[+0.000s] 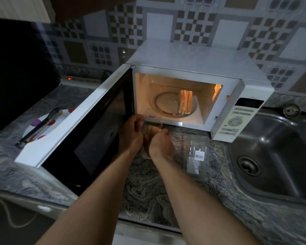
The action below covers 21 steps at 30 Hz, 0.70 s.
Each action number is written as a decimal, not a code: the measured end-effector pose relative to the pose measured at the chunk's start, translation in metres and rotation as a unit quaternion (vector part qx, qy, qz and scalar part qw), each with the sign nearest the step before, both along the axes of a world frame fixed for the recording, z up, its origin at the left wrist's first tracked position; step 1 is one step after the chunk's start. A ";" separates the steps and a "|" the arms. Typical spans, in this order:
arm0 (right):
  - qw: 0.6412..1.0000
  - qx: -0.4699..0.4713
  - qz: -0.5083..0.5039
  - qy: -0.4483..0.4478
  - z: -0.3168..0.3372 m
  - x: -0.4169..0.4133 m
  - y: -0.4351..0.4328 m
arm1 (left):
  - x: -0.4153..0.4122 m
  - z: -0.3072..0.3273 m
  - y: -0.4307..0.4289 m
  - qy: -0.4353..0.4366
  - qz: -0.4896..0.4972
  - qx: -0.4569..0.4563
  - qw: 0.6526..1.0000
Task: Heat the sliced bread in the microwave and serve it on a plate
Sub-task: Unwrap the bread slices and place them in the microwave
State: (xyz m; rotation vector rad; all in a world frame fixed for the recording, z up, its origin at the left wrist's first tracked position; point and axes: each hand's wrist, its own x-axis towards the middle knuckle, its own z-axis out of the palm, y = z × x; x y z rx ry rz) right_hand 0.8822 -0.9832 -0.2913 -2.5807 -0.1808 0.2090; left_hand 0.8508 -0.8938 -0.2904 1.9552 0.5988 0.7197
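The white microwave (198, 59) stands on the counter with its door (81, 124) swung wide open to the left and its inside lit. Three bread slices (185, 101) stand on edge on the glass turntable (166, 105), right of centre. Just below the microwave's opening, my left hand (131, 135) and my right hand (159, 145) are close together. Both grip a clear plastic bread bag (153, 129) with pale bread showing inside. A white plate with coloured dots (60, 115) lies on the counter to the left, partly hidden behind the door.
Dark tongs (40, 126) lie across the dotted plate. A clear plastic wrapper with a barcode label (198, 154) lies on the granite counter (148, 191) right of my hands. A steel sink (276, 156) sits at the right. The microwave control panel (237, 117) faces front right.
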 end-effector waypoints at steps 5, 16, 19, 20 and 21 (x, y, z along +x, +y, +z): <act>0.997 0.039 -0.006 0.062 0.014 -0.005 -0.010 | -0.007 0.005 0.000 0.007 -0.006 -0.005 1.000; 0.996 0.005 -0.014 0.086 0.036 0.001 -0.052 | -0.023 0.014 -0.006 0.083 0.031 0.027 0.996; 0.997 0.000 -0.016 0.073 0.045 0.004 -0.060 | -0.025 0.016 -0.005 0.119 0.026 0.017 0.992; 0.998 -0.001 -0.016 0.069 0.049 0.004 -0.062 | -0.025 0.018 -0.005 0.132 0.030 0.013 0.991; 0.998 -0.001 -0.020 0.066 0.053 0.005 -0.064 | -0.025 0.021 -0.009 0.141 0.040 0.009 0.989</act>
